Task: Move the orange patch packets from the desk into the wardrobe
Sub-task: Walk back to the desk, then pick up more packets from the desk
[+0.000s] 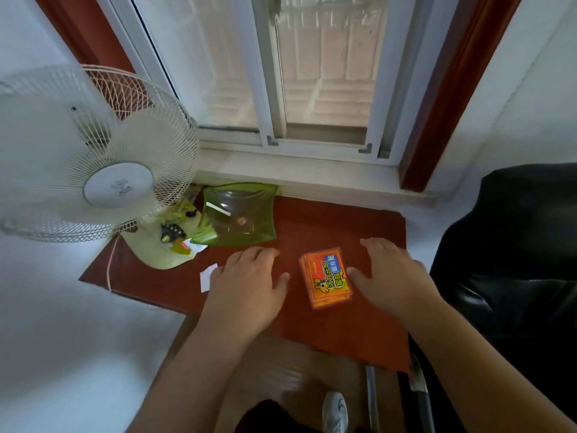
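The orange patch packets (327,279) are stacked low and centre in the frame on the red desk (359,226), flanked by the left hand (249,285) and right hand (394,277), both relaxed and empty. The glossy stack could be fanned apart if squeezed unevenly. At centre-left, little is held by the green dish (239,215) (a white strip, one small round item).

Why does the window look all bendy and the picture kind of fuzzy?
Head view: the wide-angle lens bows the window frame and fan outward at the edges; daylight from the window washes the walls pale; the left hand, right hand and orange patch packets look soft, the packet print smeared, likely from motion.
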